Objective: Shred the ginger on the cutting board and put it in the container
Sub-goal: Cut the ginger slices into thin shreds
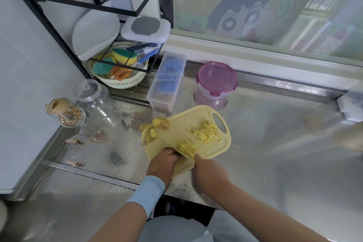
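Left hand (163,161) gripped the knife (170,143) over the cutting board (182,122). Right hand (210,173) touched ginger shreds (186,147) between the hands; its grasp could not be determined.

Both forearms reach up from the lower edge of the view and converge over the near end of the worktop. The left arm comes in from the lower left, bare except for a light-blue cloth band (147,192) around the wrist. The left grip (163,160) lies back-up with its fingers curled tightly around the handle end of a pale yellow knife (168,145). The bare right arm enters from the lower right. The right grip (210,173) also lies back-up, just beside the left. Its fingers (197,157) point forward and down, mostly hidden beneath the hand, with the tips against thin yellow ginger shreds (186,148).
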### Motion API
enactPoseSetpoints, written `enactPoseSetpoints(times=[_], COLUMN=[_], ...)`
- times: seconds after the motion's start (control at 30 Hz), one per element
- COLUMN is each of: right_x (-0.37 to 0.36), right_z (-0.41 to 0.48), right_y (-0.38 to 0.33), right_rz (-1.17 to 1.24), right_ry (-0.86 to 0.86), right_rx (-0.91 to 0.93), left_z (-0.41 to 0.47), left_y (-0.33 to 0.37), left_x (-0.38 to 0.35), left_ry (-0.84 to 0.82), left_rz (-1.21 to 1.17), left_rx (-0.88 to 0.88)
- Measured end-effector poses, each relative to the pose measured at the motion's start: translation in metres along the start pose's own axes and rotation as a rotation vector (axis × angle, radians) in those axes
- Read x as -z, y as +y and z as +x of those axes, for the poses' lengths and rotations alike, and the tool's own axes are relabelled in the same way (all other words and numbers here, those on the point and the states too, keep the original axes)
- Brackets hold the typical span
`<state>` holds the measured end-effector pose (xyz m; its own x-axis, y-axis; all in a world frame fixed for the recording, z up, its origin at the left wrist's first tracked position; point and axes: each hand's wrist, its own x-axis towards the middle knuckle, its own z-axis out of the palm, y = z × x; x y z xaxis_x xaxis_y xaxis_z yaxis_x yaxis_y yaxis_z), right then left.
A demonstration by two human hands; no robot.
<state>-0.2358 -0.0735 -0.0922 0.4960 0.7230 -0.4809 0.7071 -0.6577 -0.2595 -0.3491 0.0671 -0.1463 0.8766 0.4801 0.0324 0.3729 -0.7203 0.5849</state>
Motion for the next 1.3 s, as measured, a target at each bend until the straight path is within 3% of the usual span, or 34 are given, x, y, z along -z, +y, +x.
enactPoseSetpoints(times=[0.33, 0.47, 0.77, 1.03, 1.3], right_x=[0.003, 0.003, 0.005, 0.009, 0.007], right_z=[0.005, -0.009, 0.006, -0.011, 0.015], right_y=[-0.006, 0.002, -0.008, 0.000, -0.012], right_rz=[-0.008, -0.023, -0.032, -0.048, -0.013], right_ry=[0.006, -0.005, 0.004, -0.010, -0.035], right_rx=[-0.006, 0.011, 0.011, 0.043, 0.009], left_z=[-0.001, 0.002, -0.003, 0.000, -0.004], left_y=[-0.002, -0.003, -0.007, -0.006, -0.011], left_x=[-0.002, -0.003, -0.011, -0.006, -0.010], left_ry=[0.040, 0.085, 0.030, 0.132, 0.084], left_rz=[-0.037, -0.003, -0.058, -0.024, -0.075], left_rx=[-0.007, -0.095, 0.031, -0.138, -0.036])
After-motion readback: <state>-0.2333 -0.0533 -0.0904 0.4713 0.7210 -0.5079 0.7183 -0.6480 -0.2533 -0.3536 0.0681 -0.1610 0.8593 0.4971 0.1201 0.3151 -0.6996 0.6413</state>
